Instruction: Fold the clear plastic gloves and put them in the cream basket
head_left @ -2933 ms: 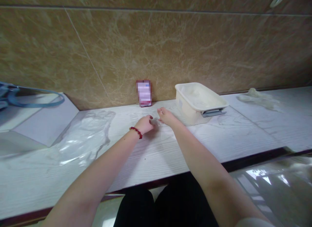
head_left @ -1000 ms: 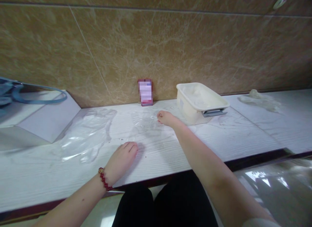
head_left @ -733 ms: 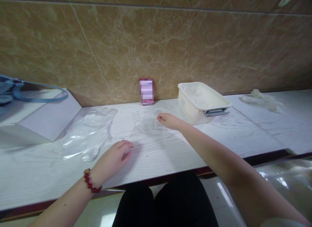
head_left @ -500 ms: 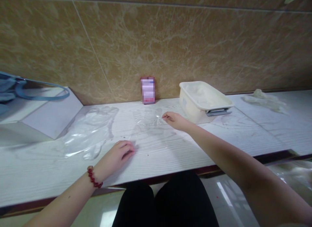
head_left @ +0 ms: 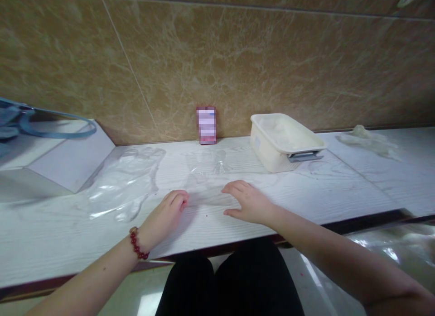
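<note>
lying in the middle of the white desk [head_left: 210, 230], in front of the phone [head_left: 206, 126], is a clear plastic sheet [head_left: 209, 187]. the right hand [head_left: 249, 202] has changed the most. half a second ago it was up by the far right part of the sheet, with its fingertips close together. now it has come nearer to the front edge of the desk and is let go, with thumb and fingers apart. a shiny wrinkle [head_left: 220, 165] shows in the sheet near where it was. the left hand [head_left: 170, 212], with a red bead bracelet [head_left: 137, 243] at its wrist, is almost in the same spot. its fingertips are curled at the near left side of the sheet, and i cannot tell if they pinch it. the tub [head_left: 268, 153] stays at the right.

the sheet is see-through, so its edges are hard to find. the phone screen is all blurry squares. the inside of the tub is pale and hard to make out. at the left, a white box [head_left: 71, 157] and a blue strap [head_left: 59, 135] are cut off.
</note>
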{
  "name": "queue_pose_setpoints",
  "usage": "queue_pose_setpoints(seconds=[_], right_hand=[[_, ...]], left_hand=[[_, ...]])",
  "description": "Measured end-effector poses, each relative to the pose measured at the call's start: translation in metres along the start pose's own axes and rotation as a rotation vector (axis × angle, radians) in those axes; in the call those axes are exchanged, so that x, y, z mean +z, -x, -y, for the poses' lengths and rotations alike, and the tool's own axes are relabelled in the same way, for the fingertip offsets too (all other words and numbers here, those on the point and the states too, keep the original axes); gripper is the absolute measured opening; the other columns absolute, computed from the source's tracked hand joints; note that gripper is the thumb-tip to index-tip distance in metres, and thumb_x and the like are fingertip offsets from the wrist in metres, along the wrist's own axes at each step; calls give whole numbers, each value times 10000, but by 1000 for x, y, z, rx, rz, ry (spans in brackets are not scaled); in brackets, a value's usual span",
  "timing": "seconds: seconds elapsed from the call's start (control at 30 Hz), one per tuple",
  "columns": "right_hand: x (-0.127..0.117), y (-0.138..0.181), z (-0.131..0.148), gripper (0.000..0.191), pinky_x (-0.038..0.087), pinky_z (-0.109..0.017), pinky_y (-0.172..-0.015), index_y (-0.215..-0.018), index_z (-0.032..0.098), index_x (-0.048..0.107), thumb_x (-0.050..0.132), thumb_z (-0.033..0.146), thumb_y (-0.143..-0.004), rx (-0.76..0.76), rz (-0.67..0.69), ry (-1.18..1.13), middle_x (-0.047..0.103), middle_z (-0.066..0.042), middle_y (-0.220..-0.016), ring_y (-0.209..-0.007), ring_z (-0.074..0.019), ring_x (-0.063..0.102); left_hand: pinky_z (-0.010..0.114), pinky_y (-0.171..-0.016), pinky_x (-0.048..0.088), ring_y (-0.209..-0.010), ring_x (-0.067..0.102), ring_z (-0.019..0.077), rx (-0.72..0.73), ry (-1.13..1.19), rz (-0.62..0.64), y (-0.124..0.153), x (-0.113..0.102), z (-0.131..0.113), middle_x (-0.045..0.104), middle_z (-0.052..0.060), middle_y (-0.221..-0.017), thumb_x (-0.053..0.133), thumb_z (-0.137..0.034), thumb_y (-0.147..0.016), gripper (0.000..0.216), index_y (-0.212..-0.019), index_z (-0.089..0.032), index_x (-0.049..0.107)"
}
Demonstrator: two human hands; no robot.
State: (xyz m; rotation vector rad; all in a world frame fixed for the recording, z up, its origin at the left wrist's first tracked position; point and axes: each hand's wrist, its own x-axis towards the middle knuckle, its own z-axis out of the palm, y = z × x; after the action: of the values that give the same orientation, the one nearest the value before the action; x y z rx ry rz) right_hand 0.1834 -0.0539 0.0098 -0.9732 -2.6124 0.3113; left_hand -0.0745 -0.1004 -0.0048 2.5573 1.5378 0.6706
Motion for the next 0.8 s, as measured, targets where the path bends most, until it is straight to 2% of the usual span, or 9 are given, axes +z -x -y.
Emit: queue_pose_setpoints(seconds=[0.17, 0.27, 0.33, 0.4, 0.47, 0.53, 0.63, 0.8], right_hand=[[5, 1, 4, 503, 291, -401, -930, -1141, 204, 450, 575, 374, -684, 90, -49, 118, 439, -89, -1201, -1154, -230, 325], [3, -8, -11, 671, 230, -447, -963, -1246, 197, 345, 583, 424, -660, 174, -67, 187, 291, -114, -1329, -1244, -280, 175], [2, -18, -25, 816, 222, -452, -969, -1299, 150, 256, 595, 471, -629, 245, -6, 189, 234, -153, -1356, -1257, -302, 140], [3, -28, -37, 873, 223, -439, -976, -1316, 97, 206, 575, 501, -635, 284, 83, 165, 256, -185, -1342, -1250, -300, 180], [5, -35, -45, 837, 220, -429, -983, -1316, 73, 201, 520, 513, -679, 269, 130, 146, 307, -193, -1316, -1237, -283, 229], [9, -38, -47, 764, 211, -429, -988, -1312, 79, 215, 464, 500, -726, 221, 119, 152, 336, -184, -1304, -1232, -265, 249], [14, -39, -46, 654, 190, -439, -992, -1300, 108, 256, 429, 448, -768, 145, 88, 191, 372, -164, -1288, -1230, -245, 263], [13, -40, -44, 504, 148, -451, -998, -1260, 178, 345, 394, 395, -808, 45, 79, 247, 438, -102, -1253, -1218, -220, 291]], left_hand=[[315, -702, 475, -815, 572, 162, -135, 93, 4, -7, -13, -9, 575, 71, -888, 288, -192, -828, 196, -931, -160, 451], [312, -725, 471, -828, 580, 164, -175, 103, 15, -8, -20, -10, 589, 69, -902, 303, -234, -835, 193, -943, -163, 447], [313, -753, 464, -850, 575, 163, -162, 105, 41, -7, -22, -9, 589, 64, -914, 320, -247, -831, 190, -944, -168, 450], [311, -775, 459, -876, 564, 163, -104, 111, 78, -4, -22, -7, 580, 65, -937, 361, -244, -808, 200, -975, -169, 443], [315, -804, 450, -920, 544, 167, -30, 110, 98, -2, -20, -5, 558, 78, -991, 404, -221, -771, 236, -999, -165, 432], [322, -831, 439, -954, 524, 170, 17, 100, 93, 0, -17, -1, 539, 88, -1027, 413, -187, -749, 237, -982, -160, 442], [324, -820, 444, -929, 528, 160, 2, 81, 62, -3, -12, 5, 546, 77, -994, 390, -175, -769, 196, -944, -166, 478], [300, -802, 438, -866, 538, 137, 14, 83, 35, -14, -12, 12, 544, 57, -974, 390, -252, -804, 168, -834, -184, 541]])
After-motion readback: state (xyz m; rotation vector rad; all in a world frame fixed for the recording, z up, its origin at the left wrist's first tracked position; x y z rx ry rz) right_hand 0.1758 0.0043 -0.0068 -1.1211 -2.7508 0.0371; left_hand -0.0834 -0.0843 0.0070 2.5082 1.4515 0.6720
